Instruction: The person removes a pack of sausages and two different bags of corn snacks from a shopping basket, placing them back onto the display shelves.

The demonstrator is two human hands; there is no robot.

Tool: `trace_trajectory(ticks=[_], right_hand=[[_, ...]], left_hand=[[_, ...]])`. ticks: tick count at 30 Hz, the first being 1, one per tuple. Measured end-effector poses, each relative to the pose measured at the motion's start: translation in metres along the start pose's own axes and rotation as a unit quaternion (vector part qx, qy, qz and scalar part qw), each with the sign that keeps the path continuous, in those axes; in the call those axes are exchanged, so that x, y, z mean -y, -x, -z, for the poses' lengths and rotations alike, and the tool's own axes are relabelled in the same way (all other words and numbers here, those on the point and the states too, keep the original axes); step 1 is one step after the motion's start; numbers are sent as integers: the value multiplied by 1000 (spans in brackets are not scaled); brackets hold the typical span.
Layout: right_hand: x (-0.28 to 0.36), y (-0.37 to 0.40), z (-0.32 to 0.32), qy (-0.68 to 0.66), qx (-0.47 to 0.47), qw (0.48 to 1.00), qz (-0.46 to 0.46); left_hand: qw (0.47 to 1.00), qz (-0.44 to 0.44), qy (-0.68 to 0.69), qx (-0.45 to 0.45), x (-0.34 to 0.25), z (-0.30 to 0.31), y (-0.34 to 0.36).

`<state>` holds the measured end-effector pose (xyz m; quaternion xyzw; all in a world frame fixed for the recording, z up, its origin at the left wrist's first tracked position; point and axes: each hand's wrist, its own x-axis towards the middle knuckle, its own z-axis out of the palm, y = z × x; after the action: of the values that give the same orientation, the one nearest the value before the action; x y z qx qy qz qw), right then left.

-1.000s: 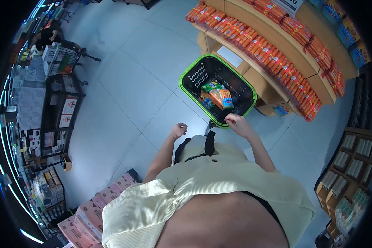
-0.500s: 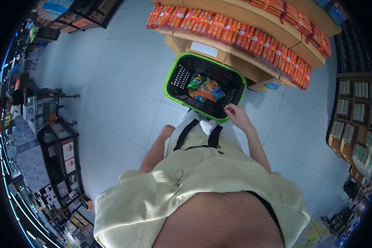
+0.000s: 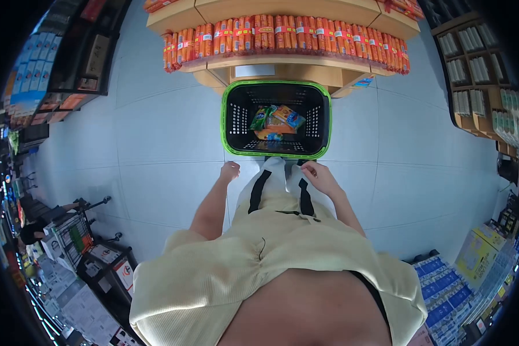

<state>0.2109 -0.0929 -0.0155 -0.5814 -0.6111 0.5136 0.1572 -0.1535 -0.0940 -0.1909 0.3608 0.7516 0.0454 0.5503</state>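
item: basket (image 3: pixel 224 118), black mesh with green rim, set on the pale tiled floor (image 3: pixel 155 144) directly ahead of the person, its far end up against the foot of a wooden display stand (image 3: pixel 282 72).

contents: a few bright packets (image 3: pixel 274 121), green, orange and blue, lay in a loose heap near the middle of the basket's bottom. most of the bottom was bare mesh, so by judgement the load was only begun, with plenty of room left.

stock nearby: sausage packs (image 3: pixel 282 34), orange-red, stood in a close row along the stand's curved ledge above the basket; the row looked full, with no gap to be seen.

left hand (image 3: pixel 229 171): arm reached forward and down, forearm bare, fingers curled in to a loose fist with nothing visible in it; it was just short of the basket's near rim, apart from it.

right hand (image 3: pixel 318 176): arm likewise forward, wrist slightly bent, fingers bent downward close by the near rim's right end; whether it gripped anything could not be told.
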Motion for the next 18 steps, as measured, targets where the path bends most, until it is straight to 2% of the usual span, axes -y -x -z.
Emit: trace_trajectory(ticks=[6,9,13,18], right_hand=[[-27,18,14,-40,-57,996,-64],[-38,20,19,-31,-39,995,-83],[-46,19,29,-21,-22,998,-57],[-43,22,57,-43,-13,998,-47]], left_hand=[[993,-86,-59,48,-45,-46,-9],[987,-122,-69,76,-61,-75,-13],[983,-131,-84,97,-84,-100,-2],[986,-117,-100,66,-84,-110,12]])
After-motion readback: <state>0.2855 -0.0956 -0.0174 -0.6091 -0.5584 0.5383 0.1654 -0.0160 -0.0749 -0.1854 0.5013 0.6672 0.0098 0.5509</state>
